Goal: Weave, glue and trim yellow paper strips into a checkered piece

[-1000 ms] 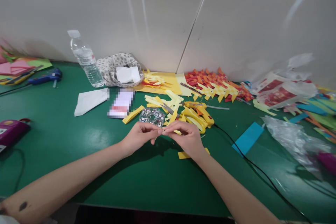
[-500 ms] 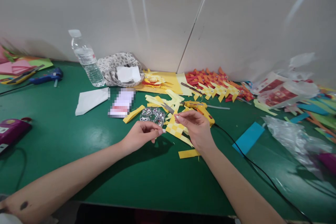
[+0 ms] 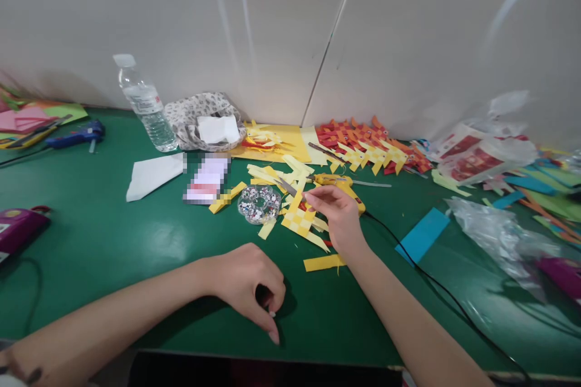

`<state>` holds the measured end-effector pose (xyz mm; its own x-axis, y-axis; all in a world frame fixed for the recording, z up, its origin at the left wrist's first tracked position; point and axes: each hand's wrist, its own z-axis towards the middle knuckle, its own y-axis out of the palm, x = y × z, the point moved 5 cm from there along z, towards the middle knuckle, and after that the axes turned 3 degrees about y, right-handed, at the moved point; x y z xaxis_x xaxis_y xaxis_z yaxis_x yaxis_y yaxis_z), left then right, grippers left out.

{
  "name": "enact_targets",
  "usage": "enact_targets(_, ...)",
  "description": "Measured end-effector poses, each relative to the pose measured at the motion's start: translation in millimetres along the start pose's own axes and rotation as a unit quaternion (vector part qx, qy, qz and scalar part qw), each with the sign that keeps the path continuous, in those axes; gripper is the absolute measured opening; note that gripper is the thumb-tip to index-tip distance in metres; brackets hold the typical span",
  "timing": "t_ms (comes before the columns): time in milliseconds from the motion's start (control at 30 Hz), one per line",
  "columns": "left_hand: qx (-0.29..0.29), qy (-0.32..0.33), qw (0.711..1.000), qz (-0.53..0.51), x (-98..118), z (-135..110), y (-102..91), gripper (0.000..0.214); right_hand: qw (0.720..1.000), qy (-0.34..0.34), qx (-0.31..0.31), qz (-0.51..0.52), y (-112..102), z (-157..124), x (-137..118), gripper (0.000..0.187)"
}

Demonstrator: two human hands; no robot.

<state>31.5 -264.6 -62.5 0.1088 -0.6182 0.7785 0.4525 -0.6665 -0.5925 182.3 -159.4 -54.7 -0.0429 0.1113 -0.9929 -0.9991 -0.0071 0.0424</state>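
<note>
My right hand (image 3: 336, 216) pinches a yellow woven paper piece (image 3: 300, 220) and holds it just above the green table (image 3: 104, 236), beside a round clear box of googly eyes (image 3: 258, 203). My left hand (image 3: 250, 287) rests near the table's front edge with its fingers curled loosely and its fingertips down on the table; nothing shows in it. A yellow glue gun (image 3: 338, 184) lies just behind my right hand among loose yellow paper strips (image 3: 272, 174).
A water bottle (image 3: 144, 104), a patterned pouch (image 3: 200, 121) and white paper (image 3: 152, 174) lie at the back left. Several woven red and yellow pieces (image 3: 370, 148) line the white partition. A blue card (image 3: 422, 234), a black cord (image 3: 436, 290) and plastic bags (image 3: 494, 236) lie right.
My hands have parted. The left hand let go and drew back toward the front edge. The right hand carried the woven yellow piece forward, next to the eye box.
</note>
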Motion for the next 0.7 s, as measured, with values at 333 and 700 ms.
enact_targets(333, -0.012, -0.005, 0.999, -0.043, -2.5, -0.6, -3.1, 0.012, 0.96, -0.084, -0.094, -0.252, 10.9, -3.8, 0.2, 0.009)
enact_targets(700, 0.115, -0.066, 0.968, 0.213, -9.1, -2.7, -22.8, 0.02, 0.932, -0.075, -0.209, -0.285, 20.1, -7.7, 5.7, 0.009)
